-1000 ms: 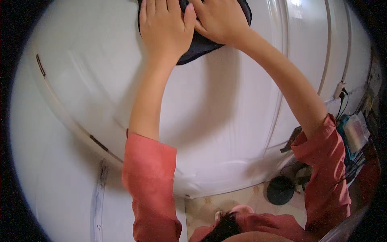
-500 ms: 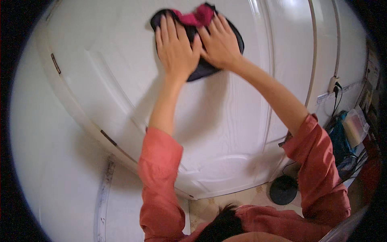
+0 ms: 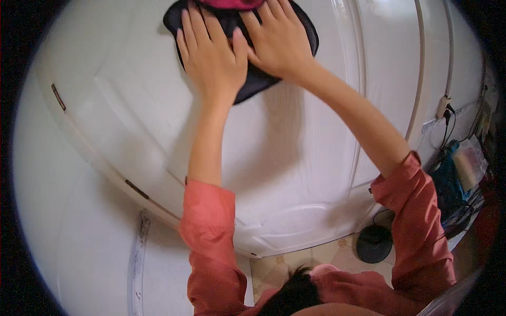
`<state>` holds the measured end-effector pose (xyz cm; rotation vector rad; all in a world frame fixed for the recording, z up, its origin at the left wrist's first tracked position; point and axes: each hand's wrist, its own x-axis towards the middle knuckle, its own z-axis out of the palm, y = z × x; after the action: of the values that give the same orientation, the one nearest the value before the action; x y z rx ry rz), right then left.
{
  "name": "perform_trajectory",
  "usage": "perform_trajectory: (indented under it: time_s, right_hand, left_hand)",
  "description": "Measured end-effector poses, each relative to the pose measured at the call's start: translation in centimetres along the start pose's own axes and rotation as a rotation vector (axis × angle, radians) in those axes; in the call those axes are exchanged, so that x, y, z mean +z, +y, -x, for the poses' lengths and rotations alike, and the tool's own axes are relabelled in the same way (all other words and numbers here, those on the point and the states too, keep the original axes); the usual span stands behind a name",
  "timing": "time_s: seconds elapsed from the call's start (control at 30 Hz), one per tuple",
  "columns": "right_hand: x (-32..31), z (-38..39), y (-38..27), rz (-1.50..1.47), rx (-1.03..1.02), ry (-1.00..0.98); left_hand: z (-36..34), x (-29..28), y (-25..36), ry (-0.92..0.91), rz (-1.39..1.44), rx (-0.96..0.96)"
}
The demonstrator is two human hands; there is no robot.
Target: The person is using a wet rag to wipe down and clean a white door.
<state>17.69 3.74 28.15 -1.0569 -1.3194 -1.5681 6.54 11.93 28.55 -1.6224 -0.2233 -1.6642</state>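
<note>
Both my hands lie flat on a black soft item point(image 3: 253, 84) with a magenta part point(image 3: 232, 5) at the top, pressed against a white panelled door point(image 3: 274, 195); its upper edge runs out of view. My left hand point(image 3: 211, 63) is open on its left half, fingers stretched upward, thumb apart. My right hand point(image 3: 276, 42) is open on its right half, fingers extended, its thumb close beside the left thumb. What lies under my palms is hidden.
Dark hinges point(image 3: 136, 189) line the door's left side, beside a white wall point(image 3: 79, 226). At the right are a socket point(image 3: 444, 107) with black plugs and cables, plus bags point(image 3: 453, 174). A round black object point(image 3: 374, 243) stands on the tiled floor point(image 3: 276, 266).
Hands and black item came down from the top edge, bringing the magenta part into view, then shifted back up and slightly left over the last half second.
</note>
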Motion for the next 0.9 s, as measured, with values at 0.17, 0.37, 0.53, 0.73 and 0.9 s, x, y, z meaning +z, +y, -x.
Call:
perform_trajectory:
  time_s: [0.17,0.37,0.53,0.73,0.9]
  right_hand:
    - [0.1,7.7,-2.2,0.068,0.077,-0.025]
    - [-2.2,20.5,-7.1,0.019,0.161,-0.225]
    - [-0.8,19.1,-5.4,0.057,0.100,-0.188]
    - [0.5,4.3,-1.2,0.163,0.088,0.046]
    - [0.5,4.7,-1.3,0.085,0.080,0.103]
  left_hand:
    - [5.8,-2.3,3.6,-0.190,0.054,-0.064]
    - [17.9,-5.2,8.6,-0.449,0.131,-0.143]
    - [15.6,-3.8,6.9,-0.370,0.111,-0.054]
    - [1.6,-1.6,1.9,-0.027,-0.036,0.016]
    - [1.9,-1.8,2.3,-0.048,0.308,-0.189]
